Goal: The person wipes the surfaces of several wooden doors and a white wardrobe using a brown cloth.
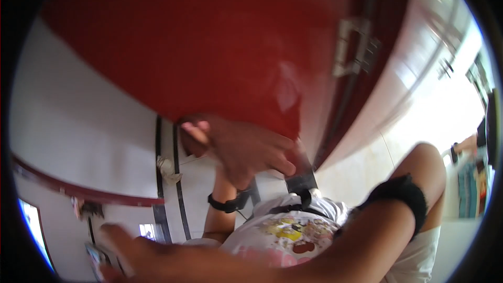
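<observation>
The red door (225, 47) spreads above my hands, its long axis apparently along the dark edge, pointing down and slightly left. My left grip (243, 149) overlaps its lower edge, perhaps to steady it; my blurred right grip (144, 257) lies lower left. I cannot tell either's closure. A pale metal fitting (343, 47), probably a hinge, sits on that dark edge.

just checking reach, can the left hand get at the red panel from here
Probably yes: the left hand appears by the lower edge of the red panel, with nothing visible blocking it; the blurred right hand is off to the lower left. Actual contact is unclear.
</observation>
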Tool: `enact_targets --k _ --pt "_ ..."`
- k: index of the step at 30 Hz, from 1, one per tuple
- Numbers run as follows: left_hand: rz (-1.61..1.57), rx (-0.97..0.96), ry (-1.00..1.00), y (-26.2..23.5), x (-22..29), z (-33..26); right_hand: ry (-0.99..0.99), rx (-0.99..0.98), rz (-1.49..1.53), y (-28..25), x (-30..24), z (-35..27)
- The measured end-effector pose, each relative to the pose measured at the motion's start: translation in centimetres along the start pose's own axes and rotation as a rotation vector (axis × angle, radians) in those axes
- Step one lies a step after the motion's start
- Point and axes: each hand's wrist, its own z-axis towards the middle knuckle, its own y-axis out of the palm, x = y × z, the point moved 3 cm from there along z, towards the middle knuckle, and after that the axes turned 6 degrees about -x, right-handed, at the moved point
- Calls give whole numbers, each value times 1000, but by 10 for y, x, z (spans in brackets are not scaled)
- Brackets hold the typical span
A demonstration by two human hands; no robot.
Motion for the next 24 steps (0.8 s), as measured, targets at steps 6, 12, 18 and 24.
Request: enact_targets --k 6,12,18,24 --pt "-68 71 10 3 -2 3 64 -149 -88 1 9 -6" --pt "-85 180 -62 3 -14 23 -29 -95 -204 -10 18 -22" --pt "-85 174 -133 20 -17 14 -29 -78 -412 -20 26 -27" --pt "-79 86 -185 29 -10 -7 -87 -56 -815 -25 20 -45"
